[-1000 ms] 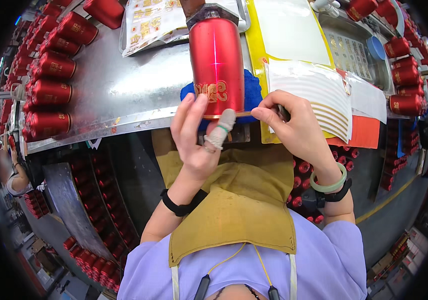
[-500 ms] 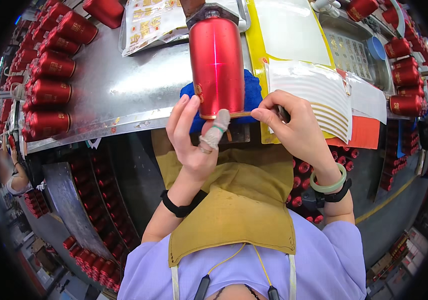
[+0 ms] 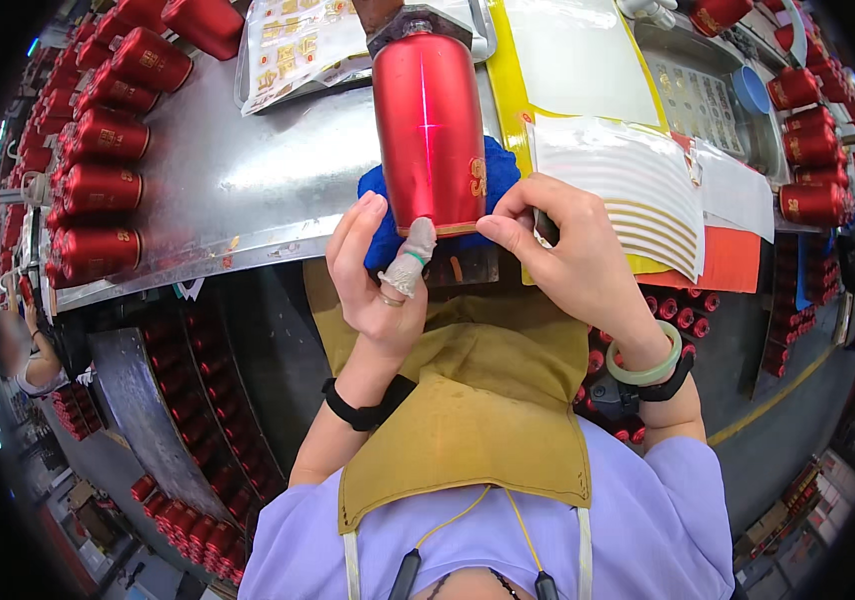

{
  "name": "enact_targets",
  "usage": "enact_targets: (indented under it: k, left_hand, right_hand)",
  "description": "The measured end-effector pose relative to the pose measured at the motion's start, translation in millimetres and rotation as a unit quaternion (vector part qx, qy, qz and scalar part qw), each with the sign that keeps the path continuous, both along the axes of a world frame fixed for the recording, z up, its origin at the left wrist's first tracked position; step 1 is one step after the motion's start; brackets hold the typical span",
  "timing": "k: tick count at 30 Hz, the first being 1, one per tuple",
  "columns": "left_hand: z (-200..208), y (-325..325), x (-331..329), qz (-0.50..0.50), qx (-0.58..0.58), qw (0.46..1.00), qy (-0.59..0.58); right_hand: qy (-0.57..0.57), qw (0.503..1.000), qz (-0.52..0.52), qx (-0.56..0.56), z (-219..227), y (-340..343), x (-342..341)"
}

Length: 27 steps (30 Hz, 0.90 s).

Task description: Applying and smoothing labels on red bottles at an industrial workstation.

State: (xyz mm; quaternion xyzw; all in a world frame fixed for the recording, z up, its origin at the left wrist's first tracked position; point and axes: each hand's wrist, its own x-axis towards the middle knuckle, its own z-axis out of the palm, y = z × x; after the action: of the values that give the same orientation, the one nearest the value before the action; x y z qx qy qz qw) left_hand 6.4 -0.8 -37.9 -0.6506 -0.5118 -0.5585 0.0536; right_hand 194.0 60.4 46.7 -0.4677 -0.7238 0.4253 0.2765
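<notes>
A glossy red bottle [image 3: 428,130] lies with its neck pointing away from me, up against a dark metal holder [image 3: 413,28]. A thin line of light with a cross mark falls along it, and a gold emblem shows low on its right side. Blue cloth [image 3: 504,172] is bunched beneath. My left hand [image 3: 378,300] grips the near end, its covered thumb pressed on the rim. Round that rim runs a narrow gold strip [image 3: 458,229]; my right hand [image 3: 573,240] pinches its free end close to the bottle. Something dark, kind unclear, sits in the right hand's curled fingers.
Rows of red bottles [image 3: 98,190] line the left of the metal table [image 3: 248,160]. Behind stands a tray with a sheet of gold emblems [image 3: 293,45]. To the right, a white sheet of gold strips [image 3: 638,200] overlaps a yellow-edged board [image 3: 510,75]; beyond is a blue cup [image 3: 750,95].
The bottle has turned, its gold emblem passing from the lower left side to the right. My right hand has come left toward the bottle, and less free strip shows between them.
</notes>
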Motion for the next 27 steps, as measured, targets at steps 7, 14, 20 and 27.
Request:
enact_targets:
  k: [7,14,20,27]
  left_hand:
    - [17,-3,9,0.035,-0.020,0.995,0.088]
    - [5,-7,5,-0.031,-0.085,0.978,-0.190]
    - [-4,-7,0,-0.041,-0.062,0.989,-0.128]
    - [-2,-9,5,-0.001,-0.072,0.995,-0.070]
  right_hand:
    - [-0.008,1.000,-0.004,-0.010,-2,0,-1]
    - [-0.020,0.997,-0.069,-0.040,-11,2,6]
    - [0.073,0.989,-0.069,-0.109,-19,-11,-21]
    - [0.146,0.971,-0.084,-0.168,-23,-7,-17]
